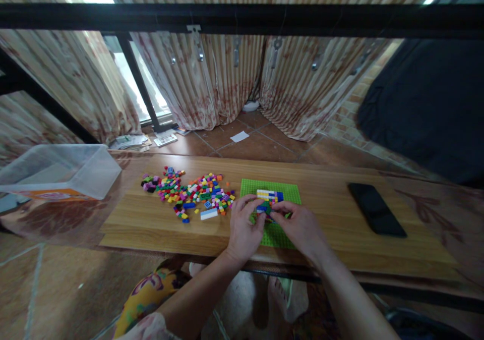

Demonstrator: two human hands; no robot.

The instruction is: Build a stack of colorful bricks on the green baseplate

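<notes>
A green studded baseplate (pixel 282 239) lies on the wooden board, with a small build of white, yellow and blue bricks (pixel 269 194) on it. My left hand (pixel 244 225) is over the plate's left side, its thumb and fingers closed around a cluster of blue and green bricks (pixel 263 207). From the right, my right hand (pixel 298 224) pinches at the same cluster with thumb and index finger. The fingertips hide part of the bricks, so I cannot make out what exactly the right fingers hold.
Many loose coloured bricks (pixel 192 191) are spread left of the plate, with a white and blue piece (pixel 209 214) at their near edge. A clear plastic bin (pixel 94 173) stands far left. A black phone (pixel 376 209) lies at right on the wooden board (pixel 325 193).
</notes>
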